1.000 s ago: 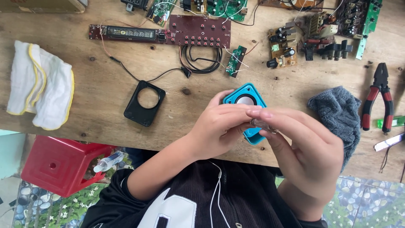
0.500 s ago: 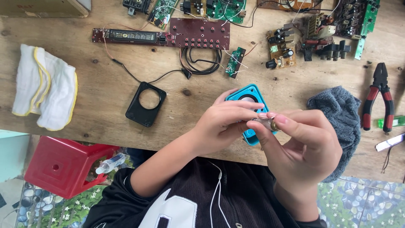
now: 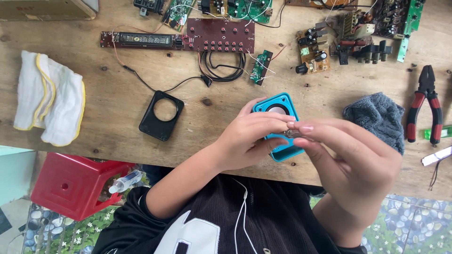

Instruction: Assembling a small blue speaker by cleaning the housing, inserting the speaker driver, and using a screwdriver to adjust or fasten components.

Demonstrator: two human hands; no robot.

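Observation:
A small turquoise speaker box (image 3: 277,109) with a grey round cone is held over the front of a wooden workbench (image 3: 94,70). My left hand (image 3: 247,141) wraps around its left side and grips it. My right hand (image 3: 348,157) is raised beside it, fingertips pinching a small metallic part (image 3: 293,133) against the box's face. The lower half of the box is hidden by my fingers.
A black square frame with a round hole (image 3: 161,115) lies left of my hands. Several circuit boards (image 3: 220,35) and a coiled black cable (image 3: 222,63) sit at the back. A grey cloth (image 3: 374,117), red-handled pliers (image 3: 426,103), a white folded cloth (image 3: 47,103) and a red stool (image 3: 70,183) are around.
My hands and the speaker box have stayed nearly in place; the right fingertips have shifted slightly on the small part against the box.

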